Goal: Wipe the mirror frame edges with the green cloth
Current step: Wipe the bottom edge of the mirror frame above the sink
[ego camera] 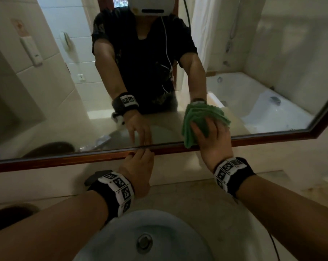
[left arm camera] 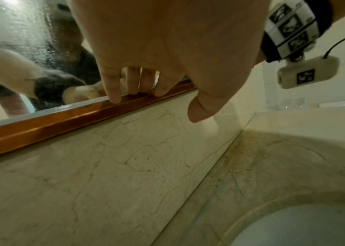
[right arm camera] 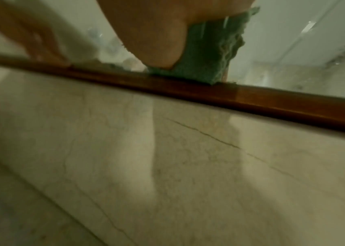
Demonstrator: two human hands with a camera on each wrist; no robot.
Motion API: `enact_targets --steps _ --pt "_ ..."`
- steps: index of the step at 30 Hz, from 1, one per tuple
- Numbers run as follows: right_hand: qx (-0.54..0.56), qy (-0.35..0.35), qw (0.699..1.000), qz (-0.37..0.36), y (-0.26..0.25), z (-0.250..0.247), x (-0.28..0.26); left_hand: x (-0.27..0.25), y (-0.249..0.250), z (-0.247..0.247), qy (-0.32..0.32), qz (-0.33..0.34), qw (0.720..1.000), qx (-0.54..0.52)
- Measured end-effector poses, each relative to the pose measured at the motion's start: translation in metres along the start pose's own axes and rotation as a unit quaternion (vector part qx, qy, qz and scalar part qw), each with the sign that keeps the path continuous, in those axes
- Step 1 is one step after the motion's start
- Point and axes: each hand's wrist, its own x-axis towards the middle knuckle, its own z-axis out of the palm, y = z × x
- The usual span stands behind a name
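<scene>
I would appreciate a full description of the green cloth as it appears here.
The green cloth is a bunched, folded textile with a nubby weave and wavy edges. The right hand grips it, thumb across its front, against the mirror glass, which reflects it. Its lower corner touches the top edge of the brown wooden frame, to the right of the left hand, which rests fingertips on that frame, clear of the cloth. Dampness cannot be judged.

Reddish-brown mirror frame [ego camera: 84,159], green cloth [right arm camera: 209,53], veined cream wall [left arm camera: 104,166], pale-blue sink [ego camera: 159,227]
</scene>
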Motion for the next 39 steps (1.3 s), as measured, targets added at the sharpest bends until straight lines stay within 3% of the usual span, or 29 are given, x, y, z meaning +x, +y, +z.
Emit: enact_targets --steps 4,10,16,23,27,34,39 --pt "-0.053 -0.010 0.966 -0.253 -0.020 0.022 0.004 0.002 -0.001 0.004 0.000 -0.007 1.000 -0.007" --pt "-0.006 -0.056 0.933 -0.356 -0.061 0.032 0.017 0.002 0.002 0.001 0.021 -0.019 0.999 -0.037" --pt "-0.005 -0.049 0.938 -0.342 0.011 0.013 0.014 0.029 0.030 -0.013 0.125 0.062 0.990 -0.020" --pt "-0.091 -0.025 0.945 -0.313 0.142 -0.014 -0.005 0.064 0.094 -0.039 0.056 0.072 0.996 -0.010" --pt "-0.067 -0.028 0.946 -0.315 0.140 -0.009 -0.004 0.070 0.106 -0.034 0.033 0.029 0.998 -0.050" --pt "0.032 -0.026 0.937 -0.348 0.081 0.004 0.008 0.076 0.121 -0.033 0.089 0.014 0.995 -0.043" --pt "-0.007 -0.055 0.948 -0.314 0.134 -0.002 -0.005 0.089 0.143 -0.038 0.088 0.020 0.996 -0.027"
